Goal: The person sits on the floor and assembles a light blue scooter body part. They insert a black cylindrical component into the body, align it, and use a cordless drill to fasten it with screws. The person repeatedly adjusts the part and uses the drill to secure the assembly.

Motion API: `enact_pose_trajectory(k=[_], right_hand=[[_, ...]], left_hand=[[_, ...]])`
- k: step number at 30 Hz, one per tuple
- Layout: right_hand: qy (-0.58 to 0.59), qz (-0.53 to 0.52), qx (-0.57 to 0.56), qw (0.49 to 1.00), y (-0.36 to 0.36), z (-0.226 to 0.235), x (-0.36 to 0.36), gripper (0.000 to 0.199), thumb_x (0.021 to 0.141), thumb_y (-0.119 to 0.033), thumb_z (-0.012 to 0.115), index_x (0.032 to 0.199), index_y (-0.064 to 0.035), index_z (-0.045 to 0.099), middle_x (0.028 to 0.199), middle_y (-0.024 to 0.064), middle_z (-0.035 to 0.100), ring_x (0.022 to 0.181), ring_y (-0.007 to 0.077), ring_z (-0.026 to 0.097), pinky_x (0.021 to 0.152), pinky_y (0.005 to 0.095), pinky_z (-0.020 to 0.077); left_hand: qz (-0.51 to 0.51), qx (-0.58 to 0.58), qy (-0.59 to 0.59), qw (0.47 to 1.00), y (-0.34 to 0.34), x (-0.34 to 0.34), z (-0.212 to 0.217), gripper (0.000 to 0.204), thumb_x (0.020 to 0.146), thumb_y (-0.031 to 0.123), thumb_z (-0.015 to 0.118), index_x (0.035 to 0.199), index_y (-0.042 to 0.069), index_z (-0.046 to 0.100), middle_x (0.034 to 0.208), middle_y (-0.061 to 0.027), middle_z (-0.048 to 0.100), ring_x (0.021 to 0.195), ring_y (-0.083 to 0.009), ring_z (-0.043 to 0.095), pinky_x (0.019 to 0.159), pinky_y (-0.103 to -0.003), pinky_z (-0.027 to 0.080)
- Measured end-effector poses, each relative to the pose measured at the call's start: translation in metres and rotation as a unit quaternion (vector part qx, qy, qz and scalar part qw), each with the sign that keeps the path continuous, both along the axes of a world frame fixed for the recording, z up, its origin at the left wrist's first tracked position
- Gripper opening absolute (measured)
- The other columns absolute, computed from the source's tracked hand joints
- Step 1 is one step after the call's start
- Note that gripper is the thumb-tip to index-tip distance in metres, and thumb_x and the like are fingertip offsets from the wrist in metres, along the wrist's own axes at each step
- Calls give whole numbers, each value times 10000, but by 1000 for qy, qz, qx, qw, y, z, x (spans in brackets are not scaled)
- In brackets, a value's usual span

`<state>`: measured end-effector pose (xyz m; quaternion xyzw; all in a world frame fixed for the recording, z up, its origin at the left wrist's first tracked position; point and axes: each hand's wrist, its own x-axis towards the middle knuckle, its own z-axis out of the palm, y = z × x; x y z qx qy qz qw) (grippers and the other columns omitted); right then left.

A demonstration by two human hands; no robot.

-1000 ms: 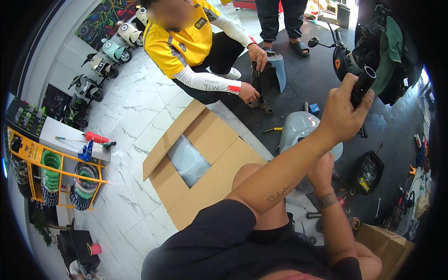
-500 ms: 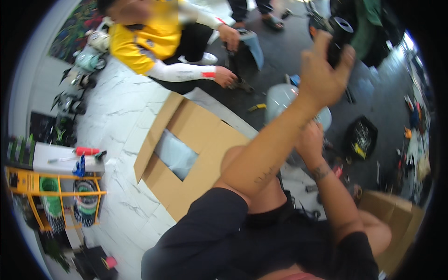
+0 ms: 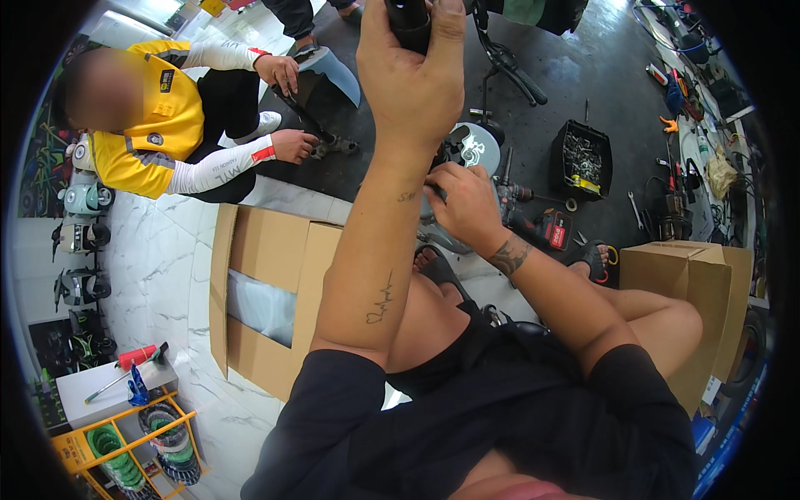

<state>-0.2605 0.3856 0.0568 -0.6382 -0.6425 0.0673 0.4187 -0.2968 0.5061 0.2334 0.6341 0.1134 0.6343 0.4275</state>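
Note:
Raised at the top middle, my left hand (image 3: 414,96) is wrapped around a black cylinder (image 3: 408,23); the cylinder's upper end runs out of the picture. Below and to the right, my right hand (image 3: 468,204) has curled fingers and lies against a glossy grey rounded panel (image 3: 492,150) with a white emblem. Whatever its fingertips grip is hidden. Just right of that hand, a cordless drill (image 3: 515,193) lies on the dark floor.
An open cardboard box (image 3: 321,258) stands at my left, another box (image 3: 667,267) at my right. A black bin of small hardware (image 3: 581,158) sits ahead. At the left, a person in a yellow shirt (image 3: 175,108) holds a dark part. Tools (image 3: 675,125) line the right side.
The view has turned, shifting the surroundings. My left hand, still around the black cylinder, appears further left and higher. My right hand is still at the grey panel and shows more fully.

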Motion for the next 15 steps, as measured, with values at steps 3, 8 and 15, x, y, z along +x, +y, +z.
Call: enact_pose_trajectory(k=[3, 8, 15], right_hand=[[12, -12, -3, 1000, 1, -2, -2, 124, 915, -138, 788, 1025, -81, 788, 1038, 65, 749, 940, 303, 687, 896, 430, 447], [16, -30, -2, 999, 5, -4, -4, 105, 912, -173, 812, 956, -84, 778, 959, 89, 712, 896, 318, 683, 876, 440, 447], [8, -25, -10, 1000, -1, 3, -5, 149, 927, -198, 799, 1033, -94, 796, 1081, 70, 761, 971, 303, 702, 913, 430, 452]], left_hand=[[-6, -2, -20, 1000, 2, 1, -4, 444, 1084, 121, 724, 1474, -43, 589, 1171, -26, 683, 1039, -95, 621, 928, -255, 504], [11, 6, -3, 1000, 2, 2, -6, 484, 1081, 120, 730, 1507, -45, 571, 1179, -19, 677, 1040, -99, 619, 939, -258, 504], [32, -16, 9, 999, -5, -1, -2, 420, 1075, 152, 747, 1425, -37, 614, 1099, -6, 668, 984, -94, 606, 895, -254, 496]])
